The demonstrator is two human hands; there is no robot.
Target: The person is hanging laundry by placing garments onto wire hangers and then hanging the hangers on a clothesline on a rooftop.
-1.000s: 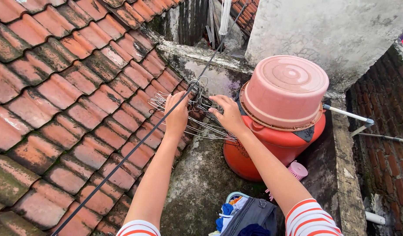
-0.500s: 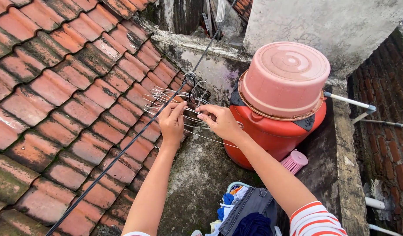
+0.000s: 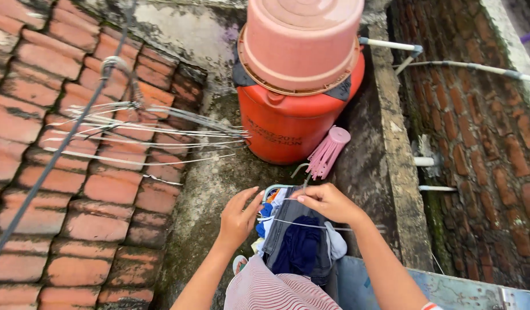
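Note:
My right hand pinches a thin wire hanger by its neck, with the hook pointing up and the bottom wire running across below my wrist. My left hand is beside the hanger's left end, fingers extended and thumb close to the wire. Both hands hover over a basket of laundry with grey, dark blue and white clothes. A bundle of wire hangers hangs from the black line up on the left, away from both hands.
An orange barrel stands ahead, with an upturned pink basin on top. A pink brush-like object leans at its base. Clay roof tiles slope on the left. A mossy concrete ledge and a brick wall lie to the right.
Both hands came down from the hanger bundle on the line to above the laundry basket. My right hand now holds a single hanger. The view tilted down.

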